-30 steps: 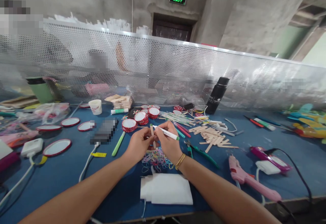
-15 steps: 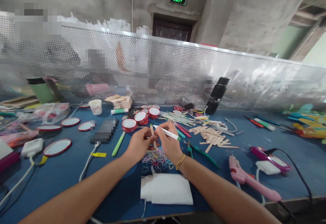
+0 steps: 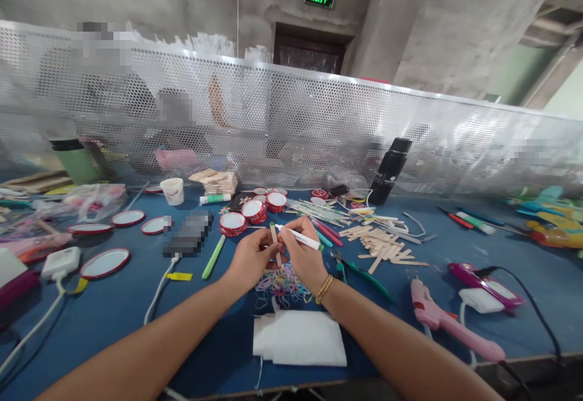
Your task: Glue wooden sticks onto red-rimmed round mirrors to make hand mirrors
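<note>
Between the fingers of my left hand (image 3: 249, 259) is a wooden craft stick (image 3: 276, 238), held nearly upright, with green colour at its top end. My right hand (image 3: 306, 258) grips a white marker (image 3: 303, 239) with a green end. The marker's tip points at the upper part of the stick; whether it touches I cannot tell. Below both hands lies a tangle of colourful rubber bands (image 3: 282, 285). A folded white cloth or pouch (image 3: 300, 338) rests at the table's front. Loose craft sticks (image 3: 382, 246) are heaped to the right of my hands.
Green-handled pliers (image 3: 364, 274) and a pink glue gun (image 3: 449, 322) lie on the right. Small red-rimmed drums (image 3: 232, 223) stand behind my hands, near a paper cup (image 3: 172, 191). On the left are a phone (image 3: 189, 234) and a green marker (image 3: 213, 258). A perforated metal screen (image 3: 310, 127) borders the back.
Both hands keep their hold on the stick and marker, with hardly any movement. The whole view has shifted slightly. Behind the screen, a person has moved to the right.
</note>
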A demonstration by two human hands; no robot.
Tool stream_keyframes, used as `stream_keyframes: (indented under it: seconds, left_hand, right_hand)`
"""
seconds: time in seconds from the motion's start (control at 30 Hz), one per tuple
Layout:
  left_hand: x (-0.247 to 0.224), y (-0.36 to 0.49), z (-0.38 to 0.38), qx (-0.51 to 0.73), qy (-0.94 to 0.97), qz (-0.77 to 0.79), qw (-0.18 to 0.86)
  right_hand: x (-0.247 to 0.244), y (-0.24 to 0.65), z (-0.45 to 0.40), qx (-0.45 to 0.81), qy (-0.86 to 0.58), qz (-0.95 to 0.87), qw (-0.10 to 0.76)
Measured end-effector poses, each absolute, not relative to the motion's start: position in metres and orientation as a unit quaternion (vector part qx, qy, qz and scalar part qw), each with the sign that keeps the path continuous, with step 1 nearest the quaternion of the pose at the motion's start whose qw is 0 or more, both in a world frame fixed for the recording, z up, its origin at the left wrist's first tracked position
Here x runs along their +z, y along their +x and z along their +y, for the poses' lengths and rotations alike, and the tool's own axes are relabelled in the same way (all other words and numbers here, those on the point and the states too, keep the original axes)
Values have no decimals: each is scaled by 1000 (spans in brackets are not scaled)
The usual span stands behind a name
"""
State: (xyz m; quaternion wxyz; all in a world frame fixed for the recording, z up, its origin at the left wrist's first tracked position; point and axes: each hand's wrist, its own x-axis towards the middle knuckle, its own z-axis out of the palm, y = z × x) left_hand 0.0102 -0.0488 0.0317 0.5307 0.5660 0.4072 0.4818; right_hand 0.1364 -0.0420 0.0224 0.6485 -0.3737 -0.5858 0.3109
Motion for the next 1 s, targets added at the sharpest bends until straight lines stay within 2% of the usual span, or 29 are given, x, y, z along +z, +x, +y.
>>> stream_keyframes:
  seconds: [1.0]
  left_hand:
    - [33, 12, -50, 472, 585, 409, 517]
  right_hand:
    - [25, 135, -44, 333, -367, -571, 655]
